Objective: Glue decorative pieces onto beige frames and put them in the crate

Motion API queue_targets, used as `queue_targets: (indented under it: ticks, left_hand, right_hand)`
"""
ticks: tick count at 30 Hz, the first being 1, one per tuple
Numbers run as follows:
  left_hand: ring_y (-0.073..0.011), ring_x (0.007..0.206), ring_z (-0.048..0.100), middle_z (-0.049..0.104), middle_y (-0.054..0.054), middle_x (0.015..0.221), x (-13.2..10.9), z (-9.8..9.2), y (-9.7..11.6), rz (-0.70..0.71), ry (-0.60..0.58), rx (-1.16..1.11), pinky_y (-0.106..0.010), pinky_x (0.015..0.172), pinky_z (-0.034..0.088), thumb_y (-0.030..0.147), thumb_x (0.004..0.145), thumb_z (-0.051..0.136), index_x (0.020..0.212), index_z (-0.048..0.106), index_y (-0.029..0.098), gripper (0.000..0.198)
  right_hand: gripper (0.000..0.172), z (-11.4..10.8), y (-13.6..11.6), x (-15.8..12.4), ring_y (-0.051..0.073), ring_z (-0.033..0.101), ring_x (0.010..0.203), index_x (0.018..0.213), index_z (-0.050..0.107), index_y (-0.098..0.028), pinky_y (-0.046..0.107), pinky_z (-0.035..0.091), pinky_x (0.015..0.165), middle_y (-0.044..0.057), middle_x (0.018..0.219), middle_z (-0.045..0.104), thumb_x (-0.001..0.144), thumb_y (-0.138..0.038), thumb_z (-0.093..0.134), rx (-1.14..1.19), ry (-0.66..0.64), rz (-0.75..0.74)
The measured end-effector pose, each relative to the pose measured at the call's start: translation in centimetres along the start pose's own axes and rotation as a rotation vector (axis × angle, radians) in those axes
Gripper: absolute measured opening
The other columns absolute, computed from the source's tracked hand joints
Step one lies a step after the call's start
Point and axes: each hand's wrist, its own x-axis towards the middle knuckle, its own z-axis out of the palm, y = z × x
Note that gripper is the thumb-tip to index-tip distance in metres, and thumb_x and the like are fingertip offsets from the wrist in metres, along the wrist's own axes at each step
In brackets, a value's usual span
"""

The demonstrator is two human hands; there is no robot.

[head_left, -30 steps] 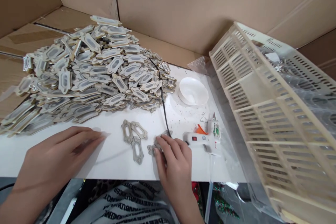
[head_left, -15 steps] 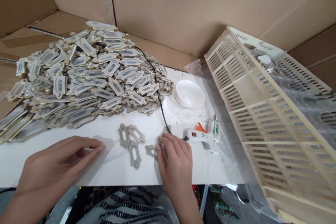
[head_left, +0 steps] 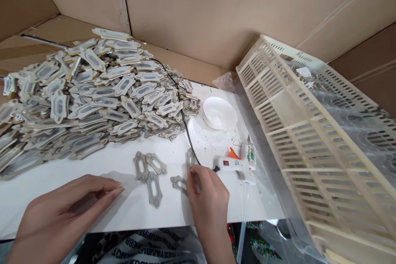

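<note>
On the white tabletop [head_left: 123, 210], my left hand [head_left: 71, 206] is closed, thumb and index tips together; anything between them is too small to make out. Three flat grey frame-shaped pieces with long open slots lie to its right, touching one another: a left one [head_left: 141, 166], an upper right one [head_left: 157, 163] and a lower one [head_left: 154, 192]. My right hand [head_left: 208, 198] is pinched at the near end of an upright grey frame piece [head_left: 189, 157], its fingertips partly hiding it. Another grey piece [head_left: 177, 183] lies beside that hand, partly covered by it.
A big heap of similar grey pieces [head_left: 102, 90] fills the back left. Beside it stand a white bowl [head_left: 219, 113] and a white glue gun [head_left: 233, 164] with an orange trigger, its black cord [head_left: 187, 130] crossing the table. A cream plastic crate [head_left: 297, 132] stands at right.
My right hand's fingers have curled into a pinch at the upright grey piece, which shows more now. The left hand stays pinched. The whole view has shifted slightly.
</note>
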Motion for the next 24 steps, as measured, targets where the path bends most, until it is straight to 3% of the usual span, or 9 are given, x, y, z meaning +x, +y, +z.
queue_targets:
  ticks: [3,7,11,14,17,20,24]
  left_hand:
    - [-0.022,0.069,0.069,0.074,0.0,0.075,-0.4,0.4,-0.1,-0.131,0.023,-0.114,-0.028,0.061,0.059,0.052,0.067,0.077,0.071,0.073,0.028,0.025]
    - [-0.0199,0.065,0.067,0.071,0.0,0.069,-0.6,1.2,1.7,-0.396,0.108,-0.503,-0.023,0.053,0.056,0.046,0.056,0.086,0.064,0.069,0.027,0.027]
    - [-0.0147,0.057,0.059,0.065,0.001,0.061,0.1,1.9,5.3,-0.613,-0.008,-0.844,-0.019,0.048,0.05,0.043,0.049,0.091,0.062,0.068,0.025,0.032]
    - [-0.0117,0.055,0.055,0.06,0.002,0.055,0.3,2.4,7.5,-0.674,-0.088,-0.924,-0.017,0.049,0.047,0.04,0.045,0.093,0.057,0.066,0.021,0.035]
    - [-0.0106,0.054,0.053,0.057,0.003,0.054,0.0,2.8,8.4,-0.679,-0.194,-0.961,-0.017,0.051,0.046,0.04,0.049,0.092,0.055,0.064,0.02,0.035]
    - [-0.0119,0.056,0.053,0.057,0.002,0.054,-0.3,3.1,8.3,-0.618,-0.305,-0.964,-0.018,0.053,0.046,0.044,0.056,0.089,0.053,0.063,0.02,0.036]
    - [-0.0125,0.058,0.053,0.058,0.002,0.056,-0.2,3.4,8.1,-0.597,-0.333,-0.953,-0.018,0.054,0.045,0.045,0.059,0.088,0.054,0.063,0.02,0.035]
  right_hand:
    - [0.017,0.0,0.0,0.2,0.015,0.063,0.058,0.083,0.06,-0.019,0.024,0.048,0.055,0.0,0.066,0.065,0.093,-0.012,0.049,0.089,0.008,-0.009]
    - [0.02,-0.1,-0.4,0.2,0.017,0.063,0.067,0.081,0.059,-0.02,0.026,0.051,0.061,0.001,0.073,0.066,0.092,-0.006,0.048,0.199,-0.067,-0.068]
    - [0.013,-0.8,-1.3,-0.2,0.018,0.066,0.081,0.1,0.063,-0.018,0.028,0.057,0.072,0.005,0.089,0.07,0.094,-0.011,0.054,0.352,-0.088,-0.063]
    - [0.032,-1.6,-2.3,-0.4,0.019,0.067,0.098,0.125,0.057,-0.017,0.03,0.059,0.084,0.009,0.106,0.07,0.095,-0.025,0.061,0.515,-0.091,-0.119]
    - [0.046,-2.0,-3.2,-0.1,0.02,0.065,0.107,0.134,0.052,-0.015,0.03,0.058,0.093,0.011,0.115,0.07,0.094,-0.032,0.064,0.562,-0.103,-0.238]
    - [0.036,-2.0,-3.6,0.3,0.018,0.065,0.101,0.127,0.058,-0.014,0.029,0.056,0.095,0.008,0.107,0.072,0.094,-0.025,0.064,0.541,-0.086,-0.257]
    - [0.03,-1.8,-3.6,0.5,0.018,0.065,0.095,0.12,0.062,-0.012,0.03,0.057,0.09,0.007,0.1,0.073,0.093,-0.023,0.066,0.552,-0.065,-0.276]
